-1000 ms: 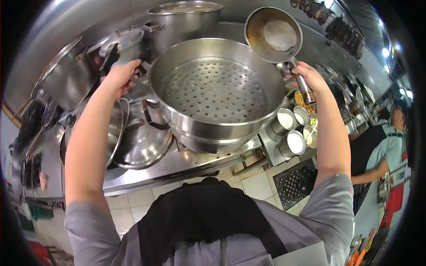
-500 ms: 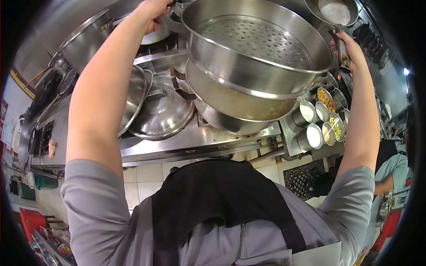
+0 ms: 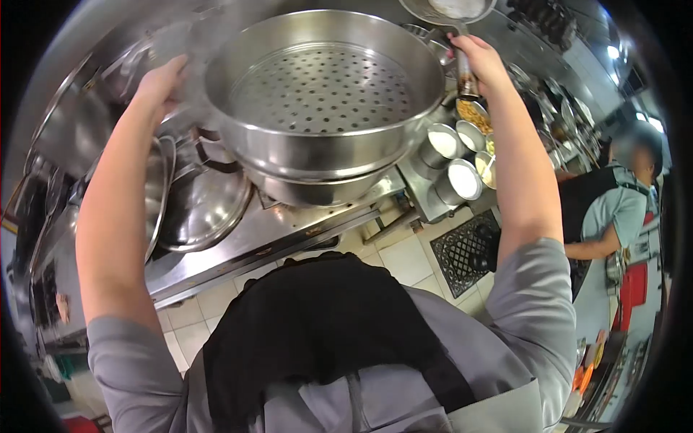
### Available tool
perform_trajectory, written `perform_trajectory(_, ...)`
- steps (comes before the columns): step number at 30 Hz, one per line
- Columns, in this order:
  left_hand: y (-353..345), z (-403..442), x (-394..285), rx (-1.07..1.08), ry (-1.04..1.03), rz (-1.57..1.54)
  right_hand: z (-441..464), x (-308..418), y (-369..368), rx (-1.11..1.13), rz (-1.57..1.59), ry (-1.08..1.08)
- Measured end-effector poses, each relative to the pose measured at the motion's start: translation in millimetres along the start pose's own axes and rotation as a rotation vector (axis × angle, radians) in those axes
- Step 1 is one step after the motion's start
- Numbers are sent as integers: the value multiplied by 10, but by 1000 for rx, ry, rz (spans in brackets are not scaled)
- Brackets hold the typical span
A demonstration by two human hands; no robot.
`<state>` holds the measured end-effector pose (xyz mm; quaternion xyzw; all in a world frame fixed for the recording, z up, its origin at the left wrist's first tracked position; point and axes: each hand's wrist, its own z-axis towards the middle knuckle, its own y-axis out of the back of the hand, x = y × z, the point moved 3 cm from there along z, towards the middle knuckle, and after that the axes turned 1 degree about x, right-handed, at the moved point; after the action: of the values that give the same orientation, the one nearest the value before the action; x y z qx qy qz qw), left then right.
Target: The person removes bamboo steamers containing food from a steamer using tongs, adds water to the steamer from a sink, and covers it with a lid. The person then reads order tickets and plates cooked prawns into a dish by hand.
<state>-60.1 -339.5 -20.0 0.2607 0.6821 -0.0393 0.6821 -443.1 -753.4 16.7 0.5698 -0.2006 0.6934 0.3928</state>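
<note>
Half a second ago the perforated steamer [image 3: 317,153] is raised and canted, with the pale inside of the pot [image 3: 309,193] showing below it. Now the steamer is down over the pot and looks close to level, its lower rim against the pot's top, and the pot's inside is hidden. For the work in hand, this suggests that the pot bears most of the weight and the hands mainly steady it, though how squarely the rims meet is hard to judge. A pale haze, probably steam, has come up around ten o'clock and blurs the left edge.

With the steamer as the centre of the dial, the left hand [image 3: 160,85] is at nine o'clock, just beside the wall. Its fingers are curled inward, neither spread nor fully balled, but the haze covers their tips, so one cannot tell whether they grip a handle there. The right hand [image 3: 485,59] is between two and three o'clock, its fingers bent closely about the handle of the long-handled pan [image 3: 453,10], whose bowl lies at two o'clock, cut by the top edge. Whether those fingers also have hold of the steamer does not show.

A domed lid [image 3: 209,206] lies between seven and eight o'clock; metal cups [image 3: 442,189] stand at four o'clock.
</note>
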Motion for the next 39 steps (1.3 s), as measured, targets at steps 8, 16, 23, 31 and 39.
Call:
perform_trajectory(8, 94, -74, -357, 48, 51, -34, -71, 407, -81, -33, 13, -41)
perform_trajectory(16, 54, -35, -242, 111, 79, 73, -137, 176, -62, -52, 17, 10)
perform_trajectory(23, -26, -227, -88, 72, 54, 37, -117, -186, -4, -29, 76, 8)
perform_trajectory(31, 66, -197, -135, 74, 137, 30, -139, -187, -129, -32, 57, -17)
perform_trajectory(39, 48, -161, -130, 43, 219, 33, -133, -203, -167, -113, 37, -59)
